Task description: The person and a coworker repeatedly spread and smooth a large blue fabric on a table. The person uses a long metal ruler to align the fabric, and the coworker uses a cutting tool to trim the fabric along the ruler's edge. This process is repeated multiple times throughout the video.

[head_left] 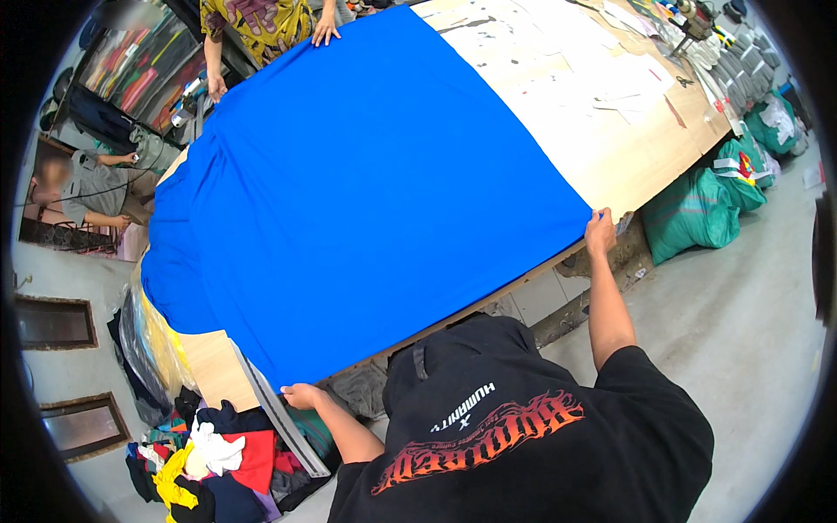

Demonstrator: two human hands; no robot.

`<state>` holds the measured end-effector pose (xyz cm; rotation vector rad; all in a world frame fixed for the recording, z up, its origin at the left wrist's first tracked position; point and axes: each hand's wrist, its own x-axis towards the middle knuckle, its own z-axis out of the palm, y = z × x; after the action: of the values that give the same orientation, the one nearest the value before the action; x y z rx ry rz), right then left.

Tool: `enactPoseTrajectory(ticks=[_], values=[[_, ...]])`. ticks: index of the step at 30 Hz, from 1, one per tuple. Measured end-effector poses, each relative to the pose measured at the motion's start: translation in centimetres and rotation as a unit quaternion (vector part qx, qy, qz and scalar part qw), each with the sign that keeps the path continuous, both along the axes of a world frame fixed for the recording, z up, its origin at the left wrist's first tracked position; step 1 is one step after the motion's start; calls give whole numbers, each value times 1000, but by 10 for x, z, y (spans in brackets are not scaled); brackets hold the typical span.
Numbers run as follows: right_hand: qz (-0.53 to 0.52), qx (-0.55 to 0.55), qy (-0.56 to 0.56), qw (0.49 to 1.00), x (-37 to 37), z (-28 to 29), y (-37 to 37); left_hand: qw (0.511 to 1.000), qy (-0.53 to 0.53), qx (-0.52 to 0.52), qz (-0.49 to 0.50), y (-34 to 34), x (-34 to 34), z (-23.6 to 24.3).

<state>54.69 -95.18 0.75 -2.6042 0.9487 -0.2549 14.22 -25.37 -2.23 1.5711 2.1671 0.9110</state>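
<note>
A large sheet of bright blue fabric (375, 192) lies spread over a wooden table, mostly flat, with folds and ripples toward its left side. My left hand (301, 396) is closed on the fabric's near left corner, at the table edge. At the near right corner, my right hand (600, 232) pinches the fabric by the table's edge. Across the table, a person in a yellow patterned top has one hand (326, 31) resting on the far edge of the fabric and the other hand (216, 88) at its far left corner.
White paper pieces (558, 52) and scissors (684, 82) lie on the bare wood (628, 166) at right. Green sacks (693, 218) stand on the floor beyond it. A heap of mixed clothes (214, 462) sits at lower left. Another person (100, 187) is at far left.
</note>
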Motion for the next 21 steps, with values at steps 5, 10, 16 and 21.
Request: enactPoseTrajectory(ticks=[5,10,16,21], values=[[4,-5,16,1000,-3,-10,4,998,44,-18,-30,1,-5,-3],[22,-24,25,999,-4,-16,3,998,57,-31,-25,0,-4,-3],[28,-34,7,999,-4,-14,4,998,52,-19,-36,7,-9,0],[26,-35,-11,999,-3,-3,1,998,7,28,-56,5,-5,14]])
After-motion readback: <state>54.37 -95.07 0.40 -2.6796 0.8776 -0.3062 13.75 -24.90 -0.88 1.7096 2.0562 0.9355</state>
